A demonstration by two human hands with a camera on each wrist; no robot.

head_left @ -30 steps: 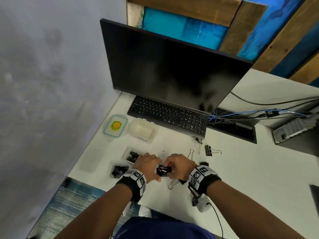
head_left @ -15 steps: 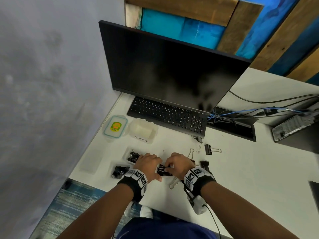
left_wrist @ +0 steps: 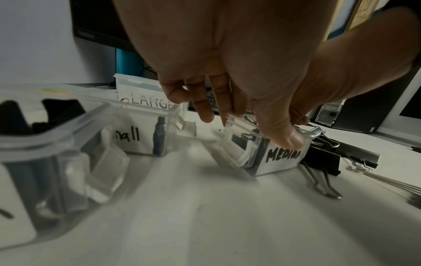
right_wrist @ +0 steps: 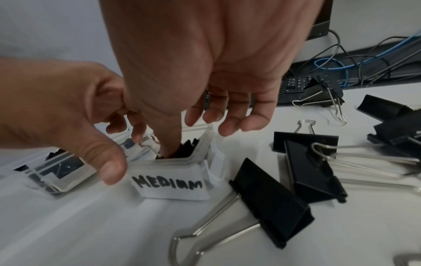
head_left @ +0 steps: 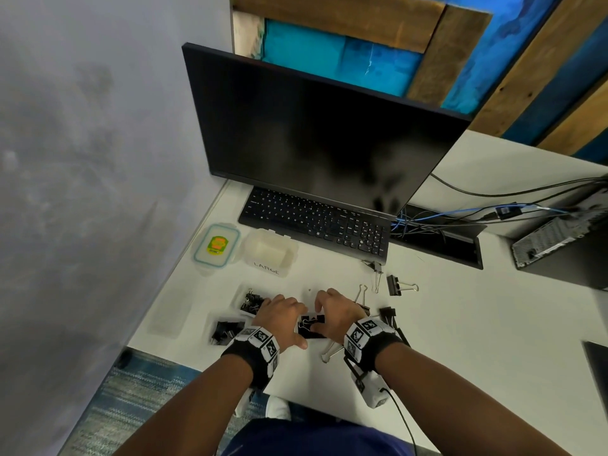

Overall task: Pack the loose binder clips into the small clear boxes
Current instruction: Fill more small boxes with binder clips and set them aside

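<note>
Midway through filling the MEDIUM box (right_wrist: pixel 173 185), which sits on the white desk (head_left: pixel 460 324) near its front edge, between both wrists. Steadies that box with the left hand (left_wrist: pixel 227 54): thumb against the labelled front wall, fingers curled over the far rim, so a proper grip on it. Presses down into the box with the thumb of the right hand (right_wrist: pixel 205 54), onto the black medium clips (right_wrist: pixel 189 144) already inside, one wire handle sticking up above the rim; leaves the other fingers spread and loose, holding nothing. Reads as seating the contents low enough to sit below the rim, not as fetching a fresh clip. Calls next for lifting the thumb straight out without snagging that raised handle, keeping the left grip on so the light box does not tip or skid. Then calls for turning to the large clips (right_wrist: pixel 271 199) lying loose just right of the box, with more farther toward the keyboard (head_left: pixel 316 222); too big for this box by the look of them, so likely bound for the LARGE box (head_left: pixel 269 250) standing open near the keyboard's left end. Cannot tell whether the small box (left_wrist: pixel 136 136) on the left is full.
</note>
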